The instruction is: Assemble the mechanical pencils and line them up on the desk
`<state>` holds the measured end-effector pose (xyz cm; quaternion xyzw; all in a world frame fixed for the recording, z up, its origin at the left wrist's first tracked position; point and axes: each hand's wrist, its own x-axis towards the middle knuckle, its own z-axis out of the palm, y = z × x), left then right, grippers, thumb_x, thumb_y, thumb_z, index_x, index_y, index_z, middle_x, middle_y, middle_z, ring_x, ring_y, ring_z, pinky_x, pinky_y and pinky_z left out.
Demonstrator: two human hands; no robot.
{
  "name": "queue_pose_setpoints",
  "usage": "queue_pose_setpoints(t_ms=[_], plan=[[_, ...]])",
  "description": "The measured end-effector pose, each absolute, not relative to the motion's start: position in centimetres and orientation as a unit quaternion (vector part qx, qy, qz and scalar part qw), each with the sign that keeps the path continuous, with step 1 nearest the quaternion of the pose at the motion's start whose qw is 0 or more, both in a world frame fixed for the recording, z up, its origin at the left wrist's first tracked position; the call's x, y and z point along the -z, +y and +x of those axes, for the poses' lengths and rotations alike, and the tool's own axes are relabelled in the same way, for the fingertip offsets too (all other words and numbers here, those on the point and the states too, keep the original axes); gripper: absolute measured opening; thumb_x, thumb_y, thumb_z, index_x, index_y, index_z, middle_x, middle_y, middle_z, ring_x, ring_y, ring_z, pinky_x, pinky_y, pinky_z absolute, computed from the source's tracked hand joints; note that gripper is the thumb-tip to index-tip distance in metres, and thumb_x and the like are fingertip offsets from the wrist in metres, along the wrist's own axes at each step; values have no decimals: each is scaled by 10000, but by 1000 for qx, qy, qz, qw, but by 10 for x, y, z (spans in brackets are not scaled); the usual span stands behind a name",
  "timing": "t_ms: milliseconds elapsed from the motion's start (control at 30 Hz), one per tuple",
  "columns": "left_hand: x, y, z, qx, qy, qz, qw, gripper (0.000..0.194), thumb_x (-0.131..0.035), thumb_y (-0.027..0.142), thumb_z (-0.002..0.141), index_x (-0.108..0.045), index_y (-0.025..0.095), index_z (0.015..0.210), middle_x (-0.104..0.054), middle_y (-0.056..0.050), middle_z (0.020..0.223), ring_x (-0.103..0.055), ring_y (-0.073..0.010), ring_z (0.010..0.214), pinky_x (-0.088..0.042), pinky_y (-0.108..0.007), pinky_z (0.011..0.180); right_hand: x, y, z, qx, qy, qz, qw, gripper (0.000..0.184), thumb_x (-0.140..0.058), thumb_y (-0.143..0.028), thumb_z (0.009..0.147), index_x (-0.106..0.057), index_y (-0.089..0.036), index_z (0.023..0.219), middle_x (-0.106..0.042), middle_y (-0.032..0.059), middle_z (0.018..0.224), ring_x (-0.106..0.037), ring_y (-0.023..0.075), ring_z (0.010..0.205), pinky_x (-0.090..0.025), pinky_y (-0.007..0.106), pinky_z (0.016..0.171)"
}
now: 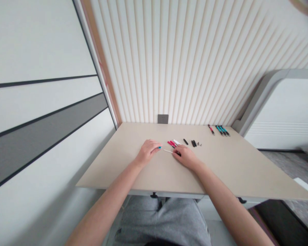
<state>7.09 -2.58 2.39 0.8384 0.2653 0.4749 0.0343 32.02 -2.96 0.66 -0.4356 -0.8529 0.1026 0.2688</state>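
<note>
My left hand (149,149) is closed round a small pen part whose blue end (159,147) shows at the fingertips; the rest is hidden in the hand. To its right, my right hand (187,156) rests low over the table with its fingers closed. A thin white stick like a pen refill (168,151) juts from it towards my left hand, with a black piece (179,154) under the fingers. Just beyond the right hand lie pink pen barrels (170,142) and white pen parts (176,142), partly covered by that hand.
Black pen grips (193,143), another black piece (185,141) and small metallic tips (199,144) lie beyond my right hand. At the table's (236,164) back right are a red-and-black pen (211,130) and several teal-and-black pens (222,131). A ribbed wall with a socket (163,119) stands behind.
</note>
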Motion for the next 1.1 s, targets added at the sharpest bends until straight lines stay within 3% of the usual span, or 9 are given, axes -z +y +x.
queue_pose_setpoints(t_ms=[233,467,633,767,867,967,1100], plan=[[-24,-28,73,-477,273,832,76,146,-540,285,932,-629,207,1018,-708,-80,994,-643,-184,974,-489,-372,901,-1,-25,323,-113,-843,-454,264,149,-578,-294,874,-689,-200,905,-643,75,913,-594,198,857,-451,334,798],[-14,-28,87,-493,272,787,252,212,-558,360,914,-597,179,1017,-675,-121,1129,-644,-199,1058,-536,-364,908,-7,-32,307,-108,-828,-433,339,441,-554,-394,905,-518,-250,1319,-640,91,1127,-527,247,1163,-399,411,999],[-11,-25,90,-501,292,748,323,225,-581,360,899,-591,163,1007,-684,-121,1101,-656,-209,1029,-539,-360,887,-5,-31,297,-170,-821,-396,374,255,-499,-344,937,-653,-231,1106,-682,88,1048,-593,237,1075,-413,411,998],[-10,-21,85,-486,365,752,256,208,-602,350,880,-646,158,948,-707,-78,928,-678,-187,853,-547,-309,766,-4,-29,298,-232,-781,-412,407,282,-518,-373,915,-673,-216,1089,-689,95,1045,-590,255,1071,-477,380,873],[-7,-20,85,-440,390,786,191,175,-620,333,869,-672,170,904,-704,-52,844,-661,-175,774,-527,-292,724,-5,-30,298,-251,-768,-421,412,323,-498,-409,914,-668,-214,1108,-691,85,1034,-617,218,896,-489,335,754],[-6,-20,86,-393,376,826,151,164,-633,316,864,-668,176,942,-701,-58,884,-654,-180,819,-516,-302,766,-6,-32,297,-243,-759,-438,415,343,-468,-425,920,-679,-191,1053,-692,54,873,-561,157,677,-457,286,643],[-12,-15,67,-400,394,824,81,180,-554,297,914,-639,177,1019,-683,-72,964,-629,-194,922,-495,-337,847,-3,-30,299,-209,-758,-465,407,324,-485,-420,901,-691,-179,964,-642,24,703,-508,144,600,-402,265,577]])
